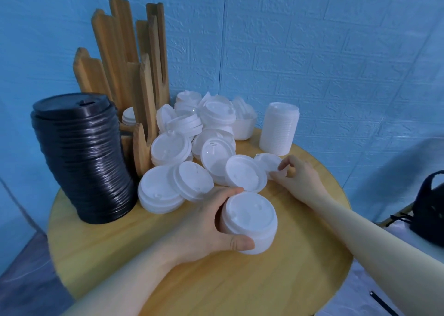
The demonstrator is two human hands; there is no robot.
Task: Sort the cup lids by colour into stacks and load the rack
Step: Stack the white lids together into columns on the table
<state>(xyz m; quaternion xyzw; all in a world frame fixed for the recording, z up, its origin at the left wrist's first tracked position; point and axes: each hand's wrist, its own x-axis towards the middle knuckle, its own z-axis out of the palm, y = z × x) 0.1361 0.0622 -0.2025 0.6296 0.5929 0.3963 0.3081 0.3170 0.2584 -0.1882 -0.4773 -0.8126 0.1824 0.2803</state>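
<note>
My left hand (211, 222) grips a short stack of white lids (249, 222) standing on the round wooden table (240, 279). My right hand (296, 176) pinches the edge of a single white lid (266, 163) lying flat at the right of a loose pile of white lids (192, 147). A tall stack of black lids (81, 157) stands at the left. Behind it rises the wooden rack (134, 75), with a few white lids (128, 116) inside one slot. Another neat white stack (280, 128) stands at the back right.
A blue textured wall closes the back. A small white tub (243, 127) holds lids behind the pile. A dark bag (430, 210) sits on a surface to the right of the table, and a black pen (382, 303) lies lower right.
</note>
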